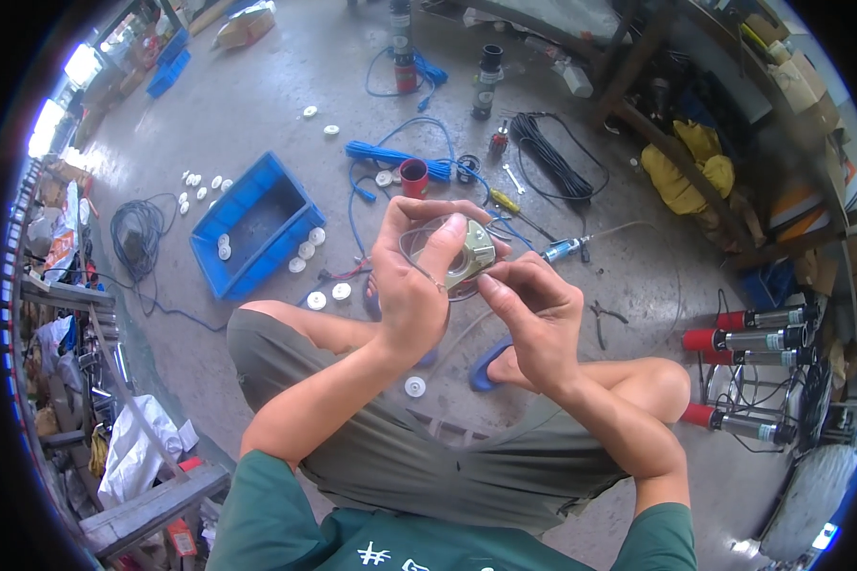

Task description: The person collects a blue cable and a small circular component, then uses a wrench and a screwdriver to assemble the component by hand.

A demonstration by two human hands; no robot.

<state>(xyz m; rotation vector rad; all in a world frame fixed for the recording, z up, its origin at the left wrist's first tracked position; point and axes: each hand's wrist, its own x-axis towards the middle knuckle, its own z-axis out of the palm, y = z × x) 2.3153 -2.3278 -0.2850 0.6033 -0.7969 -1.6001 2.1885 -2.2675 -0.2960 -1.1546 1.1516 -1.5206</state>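
In front of my knees, my left hand grips a round metal part with a pale, shiny face and a hole at its middle. My left thumb presses across that face. A thin, clear or wire-like loop shows around the part, too fine to make out. My right hand is closed in a pinch at the part's lower right edge; whatever lies between thumb and forefinger is hidden. Just beyond the hands are a red cup-shaped piece, a yellow-handled screwdriver and a blue tool with a hose.
A blue crate lies to the left with white discs around it. Coiled blue cable and black cable rest farther off. Pliers lie at right, near red-ended metal cylinders. A wooden bench stands at lower left.
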